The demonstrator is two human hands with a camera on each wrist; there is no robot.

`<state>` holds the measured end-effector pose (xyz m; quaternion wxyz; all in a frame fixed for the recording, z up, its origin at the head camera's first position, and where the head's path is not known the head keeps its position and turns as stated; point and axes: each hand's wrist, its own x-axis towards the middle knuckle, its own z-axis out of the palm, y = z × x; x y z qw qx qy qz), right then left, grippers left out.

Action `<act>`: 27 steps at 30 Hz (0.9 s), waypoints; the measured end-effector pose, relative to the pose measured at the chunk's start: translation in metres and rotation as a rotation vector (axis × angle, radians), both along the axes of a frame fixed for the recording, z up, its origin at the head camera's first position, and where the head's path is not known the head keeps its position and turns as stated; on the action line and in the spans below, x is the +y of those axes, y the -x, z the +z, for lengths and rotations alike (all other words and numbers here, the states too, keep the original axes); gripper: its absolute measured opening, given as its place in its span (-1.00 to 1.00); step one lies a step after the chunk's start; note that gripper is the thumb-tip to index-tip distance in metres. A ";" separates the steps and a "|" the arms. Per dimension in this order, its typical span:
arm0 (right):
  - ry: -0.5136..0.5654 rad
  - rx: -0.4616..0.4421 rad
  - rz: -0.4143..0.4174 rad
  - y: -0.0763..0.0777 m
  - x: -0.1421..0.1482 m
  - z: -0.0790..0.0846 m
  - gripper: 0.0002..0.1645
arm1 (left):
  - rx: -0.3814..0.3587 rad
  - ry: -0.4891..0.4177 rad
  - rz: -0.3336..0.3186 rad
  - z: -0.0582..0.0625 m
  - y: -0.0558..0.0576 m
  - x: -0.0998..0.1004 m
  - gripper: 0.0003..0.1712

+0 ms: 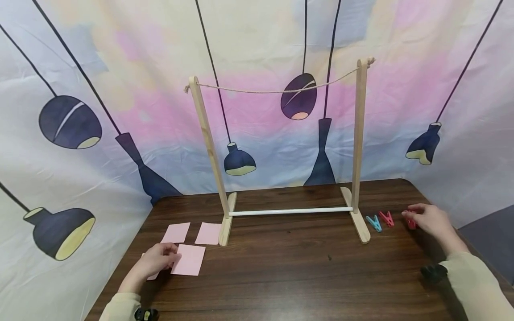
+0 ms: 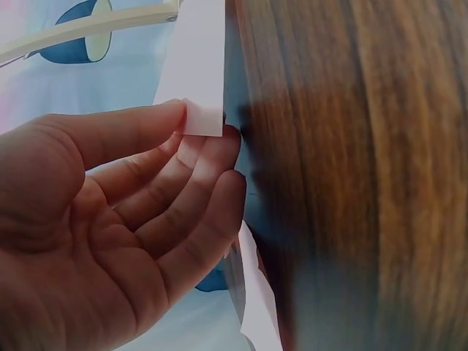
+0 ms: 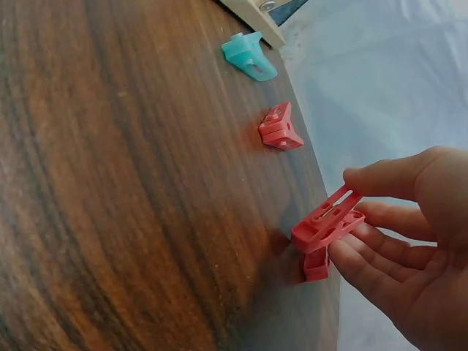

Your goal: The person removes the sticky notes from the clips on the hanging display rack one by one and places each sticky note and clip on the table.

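At the table's left side, my left hand (image 1: 154, 261) pinches the edge of a pink paper square (image 1: 188, 260) between thumb and fingers. The left wrist view shows the thumb on top of that paper (image 2: 199, 69). Two more pink squares (image 1: 176, 232) lie behind it, and another (image 1: 153, 276) is partly hidden under the hand. On the right, my right hand (image 1: 433, 220) holds a red clothespin (image 3: 327, 221) by its handles. Directly beneath it shows a second red clothespin (image 3: 316, 266). Left of these lie another red clothespin (image 1: 387, 219) and a blue one (image 1: 374, 223).
A wooden frame (image 1: 358, 133) stands at the table's back, its two posts joined by a sagging string (image 1: 257, 92) on top and a white rod (image 1: 289, 211) low down. Behind hangs a cloth backdrop (image 1: 257, 40) printed with lamps. The dark wooden table (image 1: 289, 276) spans the front.
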<state>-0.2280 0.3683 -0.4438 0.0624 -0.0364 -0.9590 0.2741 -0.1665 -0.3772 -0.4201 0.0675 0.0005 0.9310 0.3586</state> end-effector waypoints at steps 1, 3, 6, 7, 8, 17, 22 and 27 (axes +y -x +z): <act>-0.003 0.002 0.000 0.001 0.000 -0.001 -0.29 | 0.000 0.005 -0.002 0.000 0.000 0.000 -0.85; -0.007 0.007 0.002 0.002 -0.001 -0.002 -0.32 | -0.002 0.011 -0.004 0.000 0.000 0.000 -0.86; -0.015 0.012 0.008 0.005 -0.002 -0.002 -0.36 | -0.007 0.016 -0.019 -0.001 0.002 -0.001 -0.87; -0.018 0.014 0.012 0.006 -0.003 -0.002 -0.37 | -0.007 0.014 -0.029 -0.002 0.002 -0.001 -0.87; -0.019 0.013 0.013 0.007 -0.003 -0.001 -0.38 | -0.006 0.012 -0.038 -0.002 0.002 -0.002 -0.86; -0.051 -0.022 -0.014 0.011 -0.010 -0.002 -0.43 | -0.016 0.010 -0.063 -0.004 0.004 -0.004 -0.81; -0.040 -0.046 -0.026 0.013 -0.011 -0.003 -0.44 | -0.020 0.015 -0.078 -0.003 0.004 -0.005 -0.77; -0.045 -0.045 -0.016 0.015 -0.011 -0.004 -0.47 | -0.031 0.013 -0.033 -0.001 0.004 -0.003 -0.76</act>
